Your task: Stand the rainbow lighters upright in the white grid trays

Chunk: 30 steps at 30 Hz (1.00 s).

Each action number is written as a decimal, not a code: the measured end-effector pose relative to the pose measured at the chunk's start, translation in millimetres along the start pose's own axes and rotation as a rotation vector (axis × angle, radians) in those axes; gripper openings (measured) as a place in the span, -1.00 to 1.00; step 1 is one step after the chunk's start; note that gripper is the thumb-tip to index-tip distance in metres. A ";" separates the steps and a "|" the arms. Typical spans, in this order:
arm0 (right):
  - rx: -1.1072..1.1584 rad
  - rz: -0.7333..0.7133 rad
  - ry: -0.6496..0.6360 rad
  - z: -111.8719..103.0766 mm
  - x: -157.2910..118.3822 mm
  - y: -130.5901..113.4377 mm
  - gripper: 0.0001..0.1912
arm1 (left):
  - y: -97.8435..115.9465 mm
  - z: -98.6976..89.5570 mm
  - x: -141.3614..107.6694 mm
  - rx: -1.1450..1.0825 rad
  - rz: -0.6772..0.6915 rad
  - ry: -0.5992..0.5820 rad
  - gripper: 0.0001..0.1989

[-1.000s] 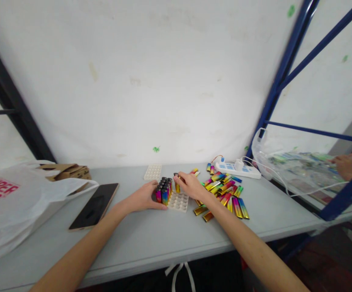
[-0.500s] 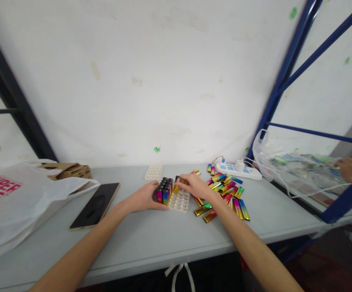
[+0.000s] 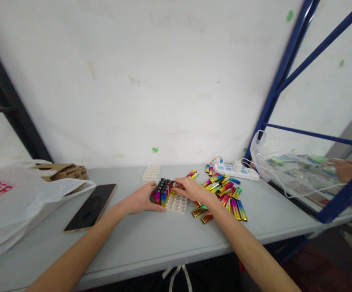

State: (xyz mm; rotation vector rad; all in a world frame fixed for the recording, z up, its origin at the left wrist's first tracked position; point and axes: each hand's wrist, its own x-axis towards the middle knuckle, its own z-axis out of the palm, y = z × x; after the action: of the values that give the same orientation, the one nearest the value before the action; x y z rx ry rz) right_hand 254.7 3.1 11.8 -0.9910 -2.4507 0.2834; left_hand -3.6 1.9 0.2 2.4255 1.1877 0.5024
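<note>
Slim rainbow-coloured lighters (image 3: 164, 194) with dark tops stand upright, packed together in the left part of a white tray (image 3: 177, 205) with round hollows. My left hand (image 3: 145, 197) is closed round the left side of this group, thumb along the front and fingers behind. At the group's right side, my right hand (image 3: 188, 189) pinches one more lighter (image 3: 173, 185), upright over the tray; its lower end is hard to make out. The tray's right part shows open hollows. To the right of my right hand lies a loose pile of shiny rainbow-coloured pieces (image 3: 224, 190).
A second white tray (image 3: 151, 173) lies near the wall. On the left are a phone (image 3: 90, 207), a white plastic bag (image 3: 26, 211) and folded cardboard (image 3: 72, 172). A power strip (image 3: 238, 171) sits behind the pile. Beyond the blue frame (image 3: 273, 97), another person's hand (image 3: 346, 169) hovers over plastic packets.
My right hand has shifted left and brought its lighter down against the upright group. My left hand stays round the group. The view has swung slightly.
</note>
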 end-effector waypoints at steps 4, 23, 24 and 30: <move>0.112 0.008 -0.100 -12.4 -6.0 6.8 -0.72 | 1.5 -0.9 -0.8 0.007 -0.011 -0.013 -0.26; -0.258 0.351 -0.047 -25.9 -21.2 86.8 -0.60 | 7.1 -2.8 -2.1 0.021 -0.025 0.003 -0.26; -0.265 0.364 -0.046 -28.0 -22.7 88.6 -0.61 | 6.7 -2.7 -2.0 0.023 -0.022 0.003 -0.26; -0.304 0.391 -0.046 -34.5 -23.2 96.2 -0.52 | 3.8 -2.4 -1.2 0.032 -0.012 0.003 -0.25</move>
State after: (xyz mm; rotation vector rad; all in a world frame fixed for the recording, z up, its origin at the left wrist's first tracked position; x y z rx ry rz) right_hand 344.1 56.4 -1.1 -1.6132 -2.3693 0.0587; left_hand -2.9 -0.7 3.8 2.4437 1.2199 0.4876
